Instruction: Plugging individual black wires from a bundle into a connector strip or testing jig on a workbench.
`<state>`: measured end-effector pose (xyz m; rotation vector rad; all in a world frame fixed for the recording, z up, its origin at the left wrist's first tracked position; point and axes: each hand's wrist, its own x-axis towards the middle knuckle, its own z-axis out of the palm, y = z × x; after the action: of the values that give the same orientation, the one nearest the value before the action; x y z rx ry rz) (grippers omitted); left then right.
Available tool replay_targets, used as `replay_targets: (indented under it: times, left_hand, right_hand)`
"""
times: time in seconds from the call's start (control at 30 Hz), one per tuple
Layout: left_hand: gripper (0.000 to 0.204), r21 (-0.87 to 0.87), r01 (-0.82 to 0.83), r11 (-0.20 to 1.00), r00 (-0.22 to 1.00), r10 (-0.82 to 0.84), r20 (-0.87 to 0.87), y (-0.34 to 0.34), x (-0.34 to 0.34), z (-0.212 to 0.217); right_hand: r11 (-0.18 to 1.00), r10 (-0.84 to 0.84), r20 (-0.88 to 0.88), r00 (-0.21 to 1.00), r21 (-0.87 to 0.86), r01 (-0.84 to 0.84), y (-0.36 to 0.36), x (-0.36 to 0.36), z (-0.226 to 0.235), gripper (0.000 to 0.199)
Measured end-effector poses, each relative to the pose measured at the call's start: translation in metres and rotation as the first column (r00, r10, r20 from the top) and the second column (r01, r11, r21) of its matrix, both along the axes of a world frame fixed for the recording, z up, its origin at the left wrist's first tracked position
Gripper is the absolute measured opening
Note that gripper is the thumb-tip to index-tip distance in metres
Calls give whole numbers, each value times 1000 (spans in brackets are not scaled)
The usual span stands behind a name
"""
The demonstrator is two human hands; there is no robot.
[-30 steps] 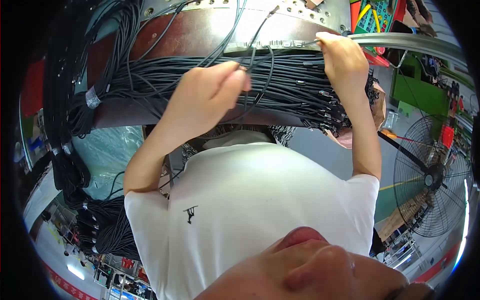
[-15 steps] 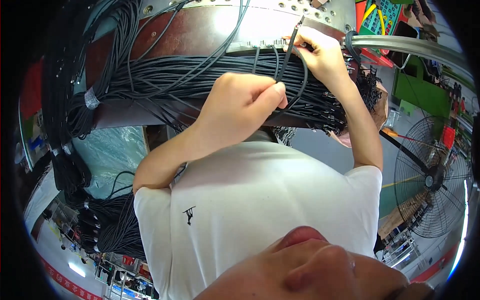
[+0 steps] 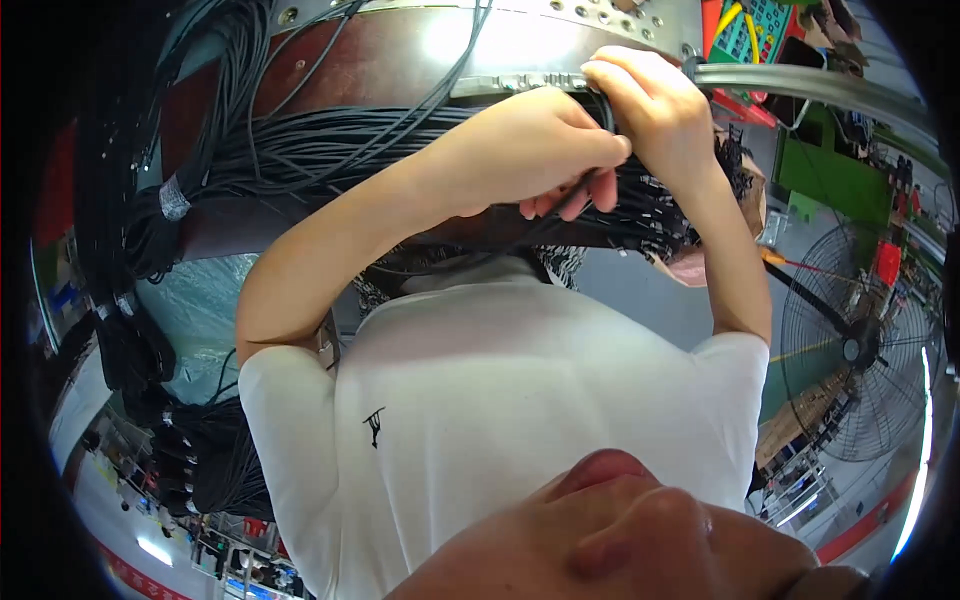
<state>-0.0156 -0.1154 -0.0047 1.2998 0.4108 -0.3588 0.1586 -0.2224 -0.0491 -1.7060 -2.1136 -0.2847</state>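
While both hands meet at the grey metal panel (image 3: 520, 40), the right hand (image 3: 650, 110) and left hand (image 3: 530, 150) pinch one thin black cable (image 3: 607, 105) above the black cable bundle (image 3: 330, 140); seating its end looks next, needing careful alignment.

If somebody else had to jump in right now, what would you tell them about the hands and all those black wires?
Left hand: fingers curled, pinching a black cable over the wire bundle.
Right hand: closed on the same cable just below the metal panel; the two hands touch.
Things: many black wires lie side by side across the brown bench; more hang in loops at the left.
Done: most wires lie in a flat row.
Left: the cable in hand is not visibly seated; its end is hidden by the fingers.
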Motion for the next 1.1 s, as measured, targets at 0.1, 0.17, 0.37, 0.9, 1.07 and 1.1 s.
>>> replay_targets:
  times: [0.1,0.17,0.37,0.9,1.07,1.1]
  left_hand:
    - [47,169,49,984,992,-67,102,5,-10,21]
    - [43,277,-76,958,992,44,121,15,-24,11]
    - [23,848,-516,123,856,34,516,97,-38,-37]
    - [20,-121,-462,879,640,424,641,90,56,-62]
    - [20,227,-507,832,625,173,761,92,56,-68]
    - [20,286,-554,782,641,181,746,92,54,-70]
  right_hand:
    - [990,-87,-495,865,57,132,-12,2,-17,18]
    - [987,-153,-558,816,-40,158,-19,0,-29,16]
    - [977,-215,-456,864,-100,190,-16,-1,-36,12]
    - [848,-317,-629,710,-524,-86,-7,27,-11,13]
    - [718,-622,-388,680,-630,297,74,103,3,34]
    - [721,-618,-391,682,-627,294,80,104,1,34]
